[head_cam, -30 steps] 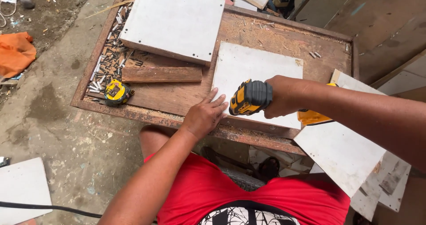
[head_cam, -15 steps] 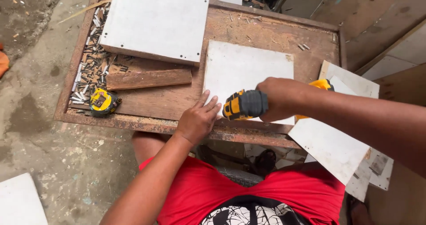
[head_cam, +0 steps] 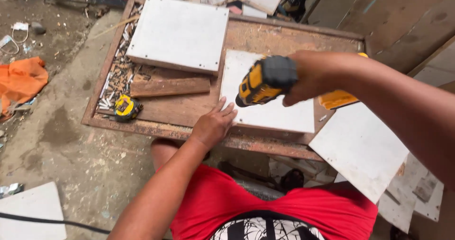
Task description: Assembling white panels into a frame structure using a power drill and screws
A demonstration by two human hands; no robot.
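Presently, right hand: the right hand (head_cam: 315, 76) is closed around the grip of a yellow-and-black cordless drill (head_cam: 265, 80), held just above the small white panel (head_cam: 270, 102) at centre frame; the nose appears angled down and left toward the panel's near-left corner, though the bit itself cannot be made out.
Left hand: the left hand (head_cam: 214, 124) is laid flat and open, fingers spread, against the lower-left edge of that panel; nothing is grasped. It is judged that the panel is being steadied so it does not shift under the drill.
Panel position: the small white panel is laid flat on the wooden worktable (head_cam: 189, 109), near the table's front edge, within easy reach of both hands.
Large board: one bigger white board (head_cam: 179, 34) is set aside in the upper left of the frame.
Wood strip: one brown batten (head_cam: 169, 87) lies just below the large board.
Tape measure: one yellow tape measure (head_cam: 125, 108) rests at the table's left end, probably kept to hand.
Offcut: one white sheet (head_cam: 360, 147) lies tilted off the table's right side, lower right of the frame.
Orange cloth: one piece (head_cam: 21, 81) lies on the ground at the left edge.
Count of white panels on the table: two.
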